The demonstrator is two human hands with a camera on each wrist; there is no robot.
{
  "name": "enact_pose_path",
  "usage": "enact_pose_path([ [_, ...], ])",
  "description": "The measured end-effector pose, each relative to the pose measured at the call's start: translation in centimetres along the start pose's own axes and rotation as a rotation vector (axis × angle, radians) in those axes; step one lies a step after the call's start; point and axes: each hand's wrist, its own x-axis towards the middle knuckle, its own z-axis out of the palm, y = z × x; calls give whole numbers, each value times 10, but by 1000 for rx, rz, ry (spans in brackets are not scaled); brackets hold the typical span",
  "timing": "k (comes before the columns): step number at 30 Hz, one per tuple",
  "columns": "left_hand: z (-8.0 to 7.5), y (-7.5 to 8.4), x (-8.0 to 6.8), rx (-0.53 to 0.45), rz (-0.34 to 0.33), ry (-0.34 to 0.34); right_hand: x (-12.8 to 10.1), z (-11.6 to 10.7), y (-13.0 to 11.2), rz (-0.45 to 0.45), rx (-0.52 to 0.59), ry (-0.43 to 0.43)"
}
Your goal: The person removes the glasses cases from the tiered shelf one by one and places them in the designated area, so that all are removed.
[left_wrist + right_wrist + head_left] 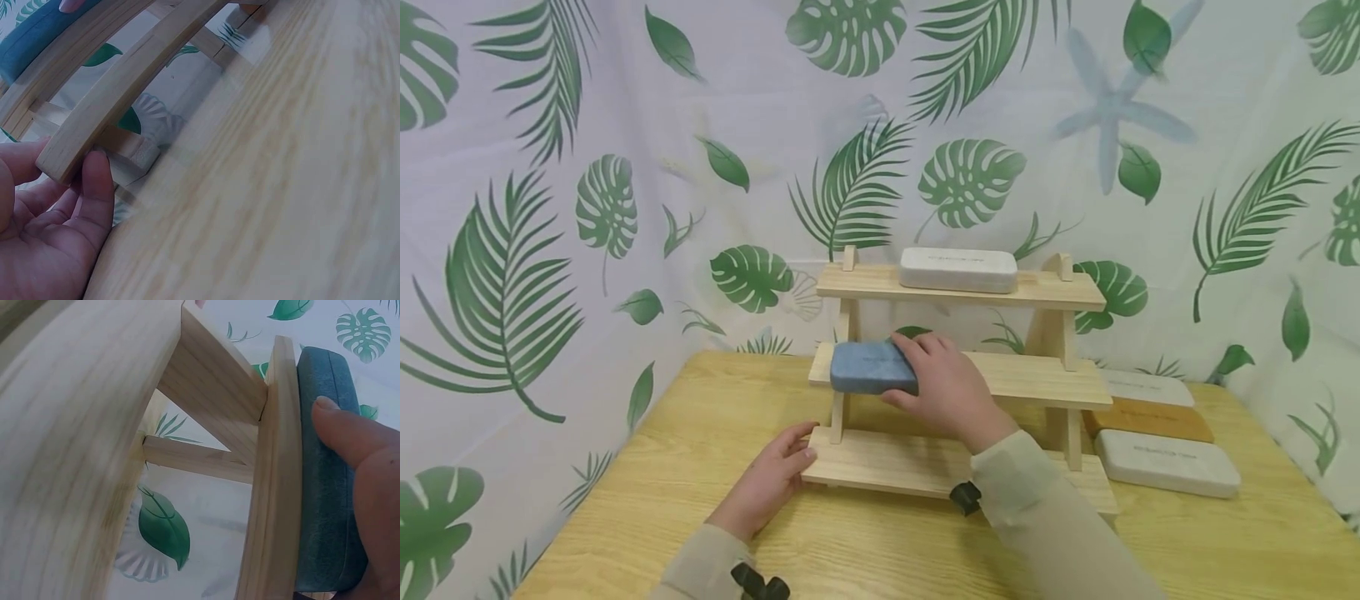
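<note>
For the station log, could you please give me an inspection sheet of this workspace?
Surface: wooden table, light grain.
Job's things: blue case on the middle tier of the three-tier wooden rack; white case on the top tier.
Clutter: three cases stacked stepwise right of the rack.
Grips: right hand holds the blue case; left hand touches the bottom tier's end.
Cables: nothing seen.
Surroundings: leaf-print cloth backdrop.

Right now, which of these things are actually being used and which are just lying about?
In use: blue case gripped by the right hand; wooden shelf rack, touched by the left hand.

Lying about: white case on top shelf; three cases on table.
</note>
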Motion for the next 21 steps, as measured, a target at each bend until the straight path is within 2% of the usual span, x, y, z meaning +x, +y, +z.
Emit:
enact_pose_path([
  [5,-1,-3,2,-12,9,-10,-6,-3,1,-15,-38,-6],
  [11,-1,-7,0,21,-15,12,-16,-7,1,-26,-33,-26],
  [21,-1,-4,3,34,-18,27,-26,-16,7,-48,-38,-29],
])
